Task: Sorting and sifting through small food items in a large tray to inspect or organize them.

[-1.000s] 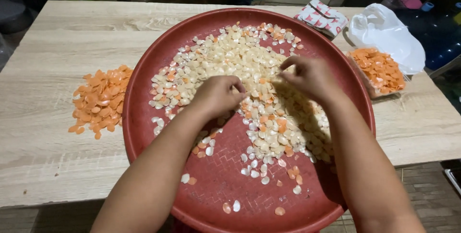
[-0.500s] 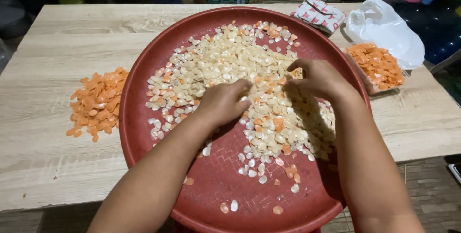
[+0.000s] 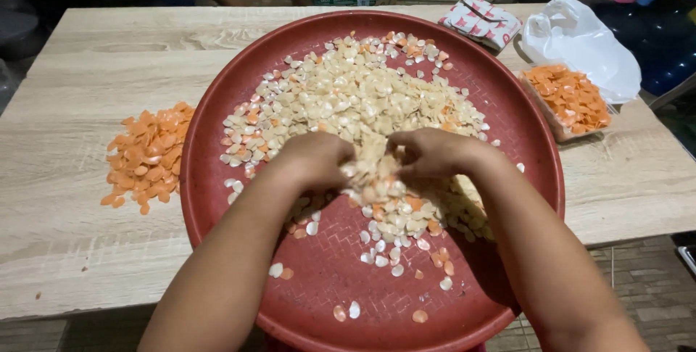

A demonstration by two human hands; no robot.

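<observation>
Both of my hands meet at the middle of a big round red tray [image 3: 217, 178] on a pale wooden surface [image 3: 65, 250]. My left hand [image 3: 313, 160] and right hand [image 3: 433, 152] have their fingers curled together over a clump of pale seed-like pieces [image 3: 373, 178] at the near edge of the heap; whether they pinch single pieces I cannot tell.

The risk, as I judge it: the heap sits loose, and a quick rake could scatter pieces toward the near rim and over it, or bury orange pieces under pale ones.

The tray holds the mixed pale heap [image 3: 362, 98] with orange bits scattered in it. A loose pile of orange pieces [image 3: 148, 152] lies on the surface at left. At far right, a clear container [image 3: 573, 102] holds more orange pieces, with a white plastic bag [image 3: 580, 44] just behind it.
</observation>
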